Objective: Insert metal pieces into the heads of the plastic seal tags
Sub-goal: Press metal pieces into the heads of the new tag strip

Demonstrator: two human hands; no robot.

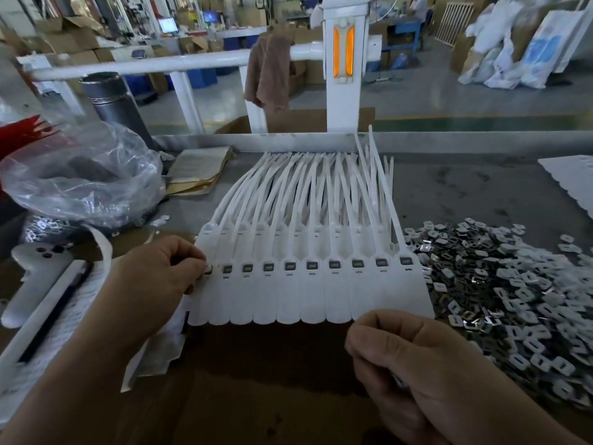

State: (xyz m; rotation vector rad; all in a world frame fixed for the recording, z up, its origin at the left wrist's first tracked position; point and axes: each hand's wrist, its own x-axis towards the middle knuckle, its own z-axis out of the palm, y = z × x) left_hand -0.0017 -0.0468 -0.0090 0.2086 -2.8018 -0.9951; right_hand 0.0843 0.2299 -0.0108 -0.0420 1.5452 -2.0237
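My left hand [160, 274] pinches a small shiny metal piece [209, 270] between thumb and forefinger, right at the leftmost head of the white plastic strip of joined seal tags [308, 297]. The strip lies flat just right of those fingertips, tails fanning away from me.

Step in hand, I judge: seating the insert in that end head. The other dark square heads [227, 269], running rightward from the pinch, look already filled, but they're too small to be sure.

My right hand [414, 364] is curled just below the strip's lower edge, near its right end. Can't tell if it holds anything or touches the strip. A heap of loose silvery metal pieces [513, 284] sits to the right of those knuckles.

Next move calls for squaring the piece to the slot and pressing straight down till flush, without letting the strip slide.
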